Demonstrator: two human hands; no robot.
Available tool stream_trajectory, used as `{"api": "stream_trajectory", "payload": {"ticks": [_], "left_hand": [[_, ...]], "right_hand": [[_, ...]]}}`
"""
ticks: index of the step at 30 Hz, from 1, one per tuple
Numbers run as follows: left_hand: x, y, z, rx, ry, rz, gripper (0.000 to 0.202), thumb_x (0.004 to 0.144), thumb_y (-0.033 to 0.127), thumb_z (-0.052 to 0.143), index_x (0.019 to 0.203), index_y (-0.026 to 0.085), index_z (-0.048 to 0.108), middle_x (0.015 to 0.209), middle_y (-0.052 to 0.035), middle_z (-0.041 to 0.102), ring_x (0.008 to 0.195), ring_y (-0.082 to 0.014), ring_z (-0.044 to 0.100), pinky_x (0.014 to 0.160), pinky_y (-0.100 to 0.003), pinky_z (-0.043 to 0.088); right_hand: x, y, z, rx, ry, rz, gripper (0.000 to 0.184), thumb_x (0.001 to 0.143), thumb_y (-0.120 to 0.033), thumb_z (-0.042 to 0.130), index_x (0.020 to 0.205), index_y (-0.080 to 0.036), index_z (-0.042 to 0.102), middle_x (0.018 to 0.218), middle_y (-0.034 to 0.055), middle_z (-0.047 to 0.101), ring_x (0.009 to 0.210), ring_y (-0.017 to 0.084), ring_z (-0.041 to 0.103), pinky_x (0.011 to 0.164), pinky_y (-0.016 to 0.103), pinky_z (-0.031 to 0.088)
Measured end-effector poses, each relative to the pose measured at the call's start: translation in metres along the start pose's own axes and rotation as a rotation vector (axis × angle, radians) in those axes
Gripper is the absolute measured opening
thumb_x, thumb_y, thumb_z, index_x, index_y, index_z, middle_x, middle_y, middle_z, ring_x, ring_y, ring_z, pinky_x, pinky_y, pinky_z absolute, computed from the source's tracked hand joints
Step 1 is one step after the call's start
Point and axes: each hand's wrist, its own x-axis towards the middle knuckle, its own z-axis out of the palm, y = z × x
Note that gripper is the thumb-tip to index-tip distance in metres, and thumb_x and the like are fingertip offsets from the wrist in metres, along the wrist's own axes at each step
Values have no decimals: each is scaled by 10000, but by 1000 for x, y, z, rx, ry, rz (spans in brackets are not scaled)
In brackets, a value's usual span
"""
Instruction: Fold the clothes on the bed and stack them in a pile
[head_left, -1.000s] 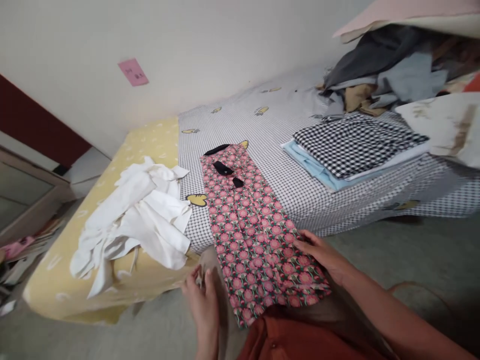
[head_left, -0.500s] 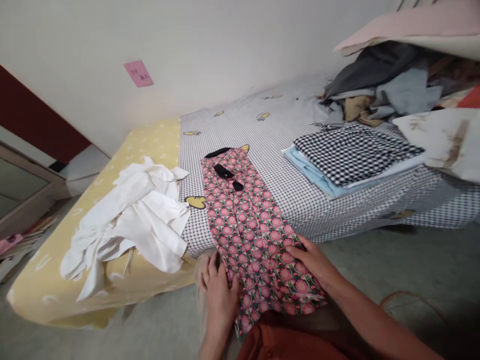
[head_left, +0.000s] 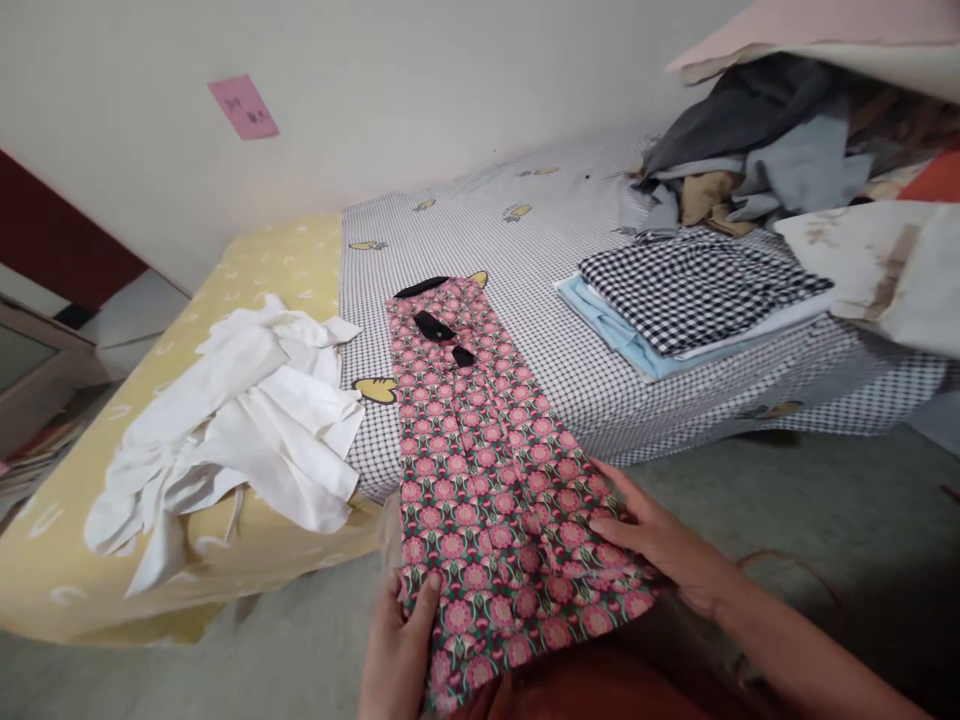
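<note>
A pink floral shirt (head_left: 487,480) with a black collar and black cuffs lies folded lengthwise. Its collar end rests on the bed, while the hem end hangs past the bed's edge towards me. At the left edge of the hem end, my left hand (head_left: 401,640) is closed on the cloth, thumb on top and the other fingers mostly hidden underneath. My right hand (head_left: 660,535) grips the opposite edge, its thumb lying across the print. Between the two hands the cloth is spread fairly flat.
A crumpled white garment (head_left: 247,420) lies left on the yellow sheet (head_left: 67,560). To the right, a folded black-and-white checked cloth (head_left: 697,285) tops a stack with light blue cloth (head_left: 600,325). Behind it is a heap of grey clothes (head_left: 757,125). A pink paper (head_left: 244,106) is on the wall.
My left hand has moved down along the shirt's edge and now grips nearer the hem. The hem end is spread wider and flatter. My right hand has shifted slightly outward.
</note>
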Motion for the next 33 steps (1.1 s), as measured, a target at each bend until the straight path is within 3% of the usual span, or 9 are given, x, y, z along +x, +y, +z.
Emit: {"api": "stream_trajectory", "payload": {"ticks": [3,6,8,13,17,20,22,27,33], "left_hand": [[-5,-18,-7,-38,-36,-81,551,615,613,833,938,214,632,774,-34,767,722,-234,744,595,-316,604],[-14,-29,-9,40,-42,-104,580,613,696,788,866,213,590,498,53,623,340,-131,536,306,-200,364],[-20,-34,-10,73,-35,-100,571,648,720,749,845,215,572,417,82,549,249,-95,420,277,-178,284],[-23,-45,-35,105,-66,-128,593,669,790,670,759,218,544,369,71,509,226,-119,417,326,-243,410],[-13,-38,-67,336,98,58,569,787,757,552,840,193,609,724,-67,720,462,-203,640,458,-351,547],[-3,-24,-71,780,451,551,465,867,572,578,1061,159,670,1152,-208,702,987,-335,727,856,-526,595],[2,-15,-61,1109,544,881,408,895,380,609,1261,202,647,1447,-225,545,1347,-380,538,1085,-598,454],[8,0,-29,1608,159,1301,626,883,173,616,1462,379,501,1653,-35,350,1586,-274,23,1280,-579,8],[23,18,-30,1615,-167,1506,408,930,182,547,1309,303,638,1582,-16,466,1577,-178,102,1285,-516,-75]], "right_hand": [[-11,17,-16,-68,-15,83,989,735,-487,799,1567,-394,271,1175,38,716,706,176,688,546,265,543],[-16,31,-30,-141,-59,159,1040,748,-502,783,1595,-382,193,1020,21,720,431,60,489,371,179,323],[-19,37,-37,-164,-92,183,1030,727,-519,790,1584,-348,246,1003,25,713,406,44,461,373,180,307],[-23,48,-64,-167,-35,263,785,739,-595,730,1423,-269,523,922,45,723,414,77,504,391,214,355],[-8,61,-96,-232,342,188,568,785,-572,638,1245,-240,607,893,85,724,521,162,625,400,243,408],[11,64,-106,-521,581,-143,631,764,-469,637,1342,-241,528,1049,127,710,732,257,706,567,359,562],[21,58,-100,-871,604,-466,633,790,-388,641,1393,-243,518,1249,167,651,1001,330,695,829,494,581],[31,27,-65,-1444,192,-964,552,930,-75,489,1369,-394,586,1582,52,441,1503,349,310,1201,668,189],[45,-4,-40,-1302,-387,-935,553,942,-93,573,1347,-470,583,1491,-67,563,1505,259,324,1225,664,99]]}}
